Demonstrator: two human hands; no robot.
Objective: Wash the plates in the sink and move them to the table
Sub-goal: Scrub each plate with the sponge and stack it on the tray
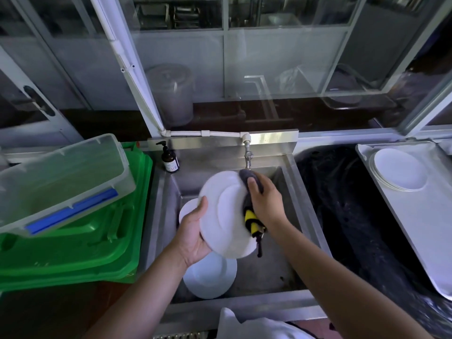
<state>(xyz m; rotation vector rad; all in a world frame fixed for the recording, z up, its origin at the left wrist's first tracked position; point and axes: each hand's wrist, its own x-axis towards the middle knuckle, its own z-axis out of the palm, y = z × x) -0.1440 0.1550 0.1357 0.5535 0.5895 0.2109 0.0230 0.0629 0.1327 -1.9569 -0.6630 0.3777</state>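
Note:
Over the steel sink [281,270] my left hand [193,237] grips the left rim of a white plate [225,214], tilted with its face toward me. My right hand [265,200] presses a grey and yellow cloth [250,216] against the plate's right side, just below the tap [248,159]. Two more white plates lie in the basin: one [210,277] under my left wrist, another [187,211] peeking out behind my left hand. On the right, a stack of white plates [398,170] rests on a metal tray [415,216].
A brown soap pump bottle [170,159] stands at the sink's back left corner. Green crates [73,253] with a clear lidded box [61,182] on top fill the left. A dark mesh-covered tub [347,216] lies between sink and tray. Glass panels rise behind.

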